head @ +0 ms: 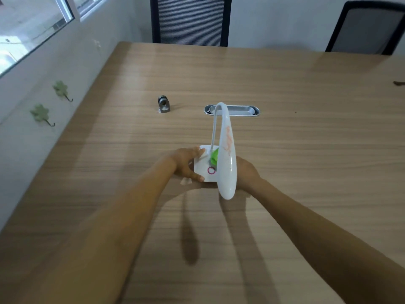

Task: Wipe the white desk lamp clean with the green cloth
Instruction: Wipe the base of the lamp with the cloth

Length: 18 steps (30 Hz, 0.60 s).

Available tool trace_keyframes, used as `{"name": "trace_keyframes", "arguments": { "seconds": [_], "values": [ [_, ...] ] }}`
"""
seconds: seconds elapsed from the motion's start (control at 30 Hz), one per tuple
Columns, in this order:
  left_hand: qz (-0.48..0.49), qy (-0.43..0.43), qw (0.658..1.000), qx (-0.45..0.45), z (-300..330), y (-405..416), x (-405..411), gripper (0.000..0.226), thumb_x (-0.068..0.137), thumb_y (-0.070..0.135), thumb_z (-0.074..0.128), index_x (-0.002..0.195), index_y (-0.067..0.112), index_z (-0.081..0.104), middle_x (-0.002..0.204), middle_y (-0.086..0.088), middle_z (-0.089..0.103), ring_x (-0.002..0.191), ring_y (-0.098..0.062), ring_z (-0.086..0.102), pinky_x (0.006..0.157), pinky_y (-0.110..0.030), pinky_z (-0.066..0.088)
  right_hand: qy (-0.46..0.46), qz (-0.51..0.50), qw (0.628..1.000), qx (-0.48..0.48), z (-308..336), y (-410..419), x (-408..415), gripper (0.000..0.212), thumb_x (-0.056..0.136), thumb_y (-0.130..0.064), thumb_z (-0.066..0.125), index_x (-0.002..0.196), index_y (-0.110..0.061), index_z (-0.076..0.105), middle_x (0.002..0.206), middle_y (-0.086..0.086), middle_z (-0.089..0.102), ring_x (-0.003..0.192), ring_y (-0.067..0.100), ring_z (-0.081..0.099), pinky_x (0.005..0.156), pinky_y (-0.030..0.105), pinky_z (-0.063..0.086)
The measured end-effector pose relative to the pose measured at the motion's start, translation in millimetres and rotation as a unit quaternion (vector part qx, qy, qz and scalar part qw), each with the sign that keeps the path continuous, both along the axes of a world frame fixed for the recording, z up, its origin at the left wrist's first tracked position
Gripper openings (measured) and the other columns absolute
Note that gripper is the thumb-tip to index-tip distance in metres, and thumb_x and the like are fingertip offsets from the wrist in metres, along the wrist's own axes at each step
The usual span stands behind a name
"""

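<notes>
The white desk lamp point(226, 154) stands on the wooden table, its long head arching toward me and marked with orange scribbles. Its square base carries a pink ring. My left hand point(187, 164) grips the left edge of the base, thumb on top and fingers at the near corner. My right hand point(246, 172) sits just right of the lamp head, mostly hidden behind it. A bit of the green cloth point(214, 156) shows between the lamp's neck and head, over the base. Whether my right hand holds the cloth is hidden by the lamp head.
A small grey metal fitting point(163, 104) stands on the table point(306, 150) beyond the lamp to the left. An oval metal cable tray point(241, 110) is set into the tabletop behind the lamp. Two black chairs point(190, 20) stand at the far edge. The wall runs along the left.
</notes>
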<state>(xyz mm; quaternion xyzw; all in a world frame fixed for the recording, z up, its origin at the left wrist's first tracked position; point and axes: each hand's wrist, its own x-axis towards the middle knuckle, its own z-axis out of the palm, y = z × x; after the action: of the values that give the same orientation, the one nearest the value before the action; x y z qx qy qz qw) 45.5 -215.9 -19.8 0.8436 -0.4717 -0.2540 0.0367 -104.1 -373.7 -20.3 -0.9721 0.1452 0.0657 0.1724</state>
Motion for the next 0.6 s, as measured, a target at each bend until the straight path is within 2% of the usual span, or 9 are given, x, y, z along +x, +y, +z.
{"name": "trace_keyframes", "arguments": {
  "seconds": [0.1, 0.17, 0.27, 0.33, 0.47, 0.53, 0.6],
  "values": [
    [0.003, 0.008, 1.0, -0.004, 1, 0, 0, 0.109, 0.068, 0.058, 0.073, 0.154, 0.023, 0.016, 0.163, 0.002, 0.019, 0.148, -0.02, 0.024, 0.121, -0.04, 0.025, 0.063, 0.067, 0.994, -0.065, 10, -6, -30, 0.053, 0.086, -0.02, 0.061, 0.137, -0.026, 0.048, 0.144, -0.001, 0.05, 0.126, 0.025, 0.051, 0.095, 0.035, 0.047],
    [0.004, 0.008, 1.0, -0.006, 2, 0, -1, 0.109, 0.068, 0.057, 0.074, 0.154, 0.023, 0.017, 0.162, 0.002, 0.02, 0.147, -0.02, 0.026, 0.12, -0.04, 0.025, 0.067, 0.079, 0.991, -0.083, 20, -13, -36, 0.051, 0.085, -0.017, 0.06, 0.134, -0.029, 0.051, 0.14, -0.002, 0.054, 0.122, 0.026, 0.054, 0.09, 0.035, 0.049],
    [0.009, 0.011, 1.0, -0.004, 3, -1, -2, 0.109, 0.067, 0.056, 0.075, 0.154, 0.023, 0.017, 0.162, 0.002, 0.022, 0.147, -0.02, 0.028, 0.12, -0.04, 0.026, 0.008, -0.006, 0.998, -0.064, 35, -25, -12, 0.053, 0.085, -0.011, 0.057, 0.136, -0.025, 0.049, 0.14, 0.003, 0.054, 0.125, 0.027, 0.052, 0.098, 0.035, 0.046],
    [0.012, 0.008, 1.0, -0.001, 5, -2, -4, 0.108, 0.067, 0.055, 0.075, 0.154, 0.023, 0.018, 0.162, 0.001, 0.023, 0.147, -0.021, 0.028, 0.12, -0.041, 0.026, -0.008, -0.028, 0.999, -0.034, 32, -21, 6, 0.052, 0.088, -0.012, 0.056, 0.137, -0.024, 0.048, 0.144, 0.002, 0.051, 0.128, 0.026, 0.049, 0.102, 0.034, 0.043],
    [0.013, 0.001, 1.0, 0.008, 6, -3, -5, 0.107, 0.069, 0.052, 0.075, 0.154, 0.022, 0.018, 0.161, -0.001, 0.024, 0.147, -0.022, 0.027, 0.12, -0.04, 0.025, 0.032, -0.017, 0.999, 0.006, 5, 2, 6, 0.051, 0.091, -0.029, 0.059, 0.14, -0.023, 0.044, 0.144, 0.005, 0.05, 0.126, 0.028, 0.051, 0.1, 0.036, 0.044],
    [0.008, -0.002, 1.0, 0.011, 7, -3, -5, 0.107, 0.069, 0.053, 0.075, 0.154, 0.021, 0.017, 0.162, 0.0, 0.023, 0.147, -0.021, 0.027, 0.12, -0.039, 0.025, 0.026, -0.001, 1.0, -0.011, 1, 6, -8, 0.055, 0.087, -0.025, 0.062, 0.139, -0.023, 0.043, 0.144, 0.004, 0.05, 0.126, 0.028, 0.051, 0.097, 0.037, 0.046],
    [0.008, -0.004, 1.0, 0.012, 7, -4, -4, 0.108, 0.069, 0.053, 0.075, 0.154, 0.02, 0.016, 0.162, -0.001, 0.022, 0.147, -0.021, 0.027, 0.12, -0.038, 0.025, 0.036, 0.036, 0.999, -0.015, 2, 4, -25, 0.06, 0.082, -0.013, 0.063, 0.139, -0.025, 0.045, 0.147, 0.0, 0.048, 0.128, 0.027, 0.049, 0.097, 0.035, 0.045]
  ]
}}
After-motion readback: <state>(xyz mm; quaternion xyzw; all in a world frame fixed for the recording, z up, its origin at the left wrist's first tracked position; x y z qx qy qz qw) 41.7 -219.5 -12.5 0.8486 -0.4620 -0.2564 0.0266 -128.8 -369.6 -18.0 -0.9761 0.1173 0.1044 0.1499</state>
